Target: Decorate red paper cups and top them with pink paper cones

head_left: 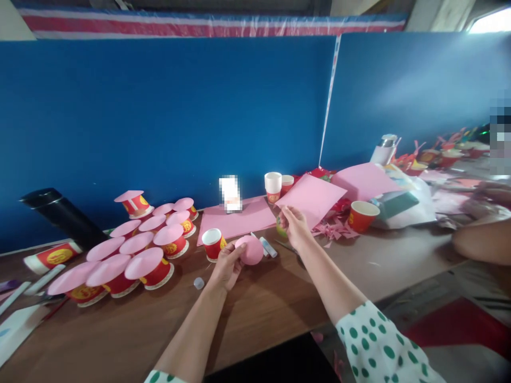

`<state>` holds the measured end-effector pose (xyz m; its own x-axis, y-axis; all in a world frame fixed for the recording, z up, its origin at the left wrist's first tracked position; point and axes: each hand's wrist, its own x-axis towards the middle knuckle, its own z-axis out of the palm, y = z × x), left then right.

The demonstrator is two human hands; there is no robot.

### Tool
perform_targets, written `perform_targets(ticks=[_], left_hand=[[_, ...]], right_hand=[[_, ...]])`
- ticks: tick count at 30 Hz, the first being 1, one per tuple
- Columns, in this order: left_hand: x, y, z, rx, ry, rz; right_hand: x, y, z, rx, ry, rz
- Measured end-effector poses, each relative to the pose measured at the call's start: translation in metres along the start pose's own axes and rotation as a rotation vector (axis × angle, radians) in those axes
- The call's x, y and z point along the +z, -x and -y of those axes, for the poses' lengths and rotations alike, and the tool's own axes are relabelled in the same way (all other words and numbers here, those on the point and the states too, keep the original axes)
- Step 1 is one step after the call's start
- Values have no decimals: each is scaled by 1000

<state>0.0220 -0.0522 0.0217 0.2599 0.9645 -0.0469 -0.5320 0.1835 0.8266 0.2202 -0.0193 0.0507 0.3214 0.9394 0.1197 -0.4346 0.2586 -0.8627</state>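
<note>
My left hand (pixel 228 266) pinches a small round pink paper disc (pixel 252 251) at its left edge, above the brown table. Further right, my right hand (pixel 293 226) is closed at the left corner of a pink paper sheet (pixel 313 196), which tilts over red packets and pink scraps. An upright red paper cup (pixel 213 246) with a white inside stands just behind my left hand. Beside the disc lies a white glue tube (pixel 268 248). Scissors (pixel 288 248) lie partly hidden under my right forearm.
Several upturned red cups topped with pink discs (pixel 147 263) fill the left side. A black flask (pixel 64 215) leans there beside a lying cup (pixel 54 258). Pink sheets (pixel 239 221), another red cup (pixel 362 215) and a plastic bag (pixel 419 205) lie rightward. Another person's arm (pixel 483 242) rests at right.
</note>
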Motion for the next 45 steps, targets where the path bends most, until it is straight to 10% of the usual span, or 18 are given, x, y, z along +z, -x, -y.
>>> perform_targets(ticks=[8, 18, 25, 35, 45], left_hand=[[-4, -1, 3, -49, -39, 69], [-3, 0, 3, -53, -84, 59], [-4, 1, 5, -61, -66, 84], [-1, 4, 1, -80, -48, 90], [-1, 3, 3, -66, 20, 49]], right_hand=[[3, 8, 21, 60, 181, 219], [-64, 72, 49, -270, 1608, 467], [-85, 94, 42, -264, 1860, 472], [-82, 89, 52, -150, 1766, 528], [-68, 67, 46, 414, 553, 587]])
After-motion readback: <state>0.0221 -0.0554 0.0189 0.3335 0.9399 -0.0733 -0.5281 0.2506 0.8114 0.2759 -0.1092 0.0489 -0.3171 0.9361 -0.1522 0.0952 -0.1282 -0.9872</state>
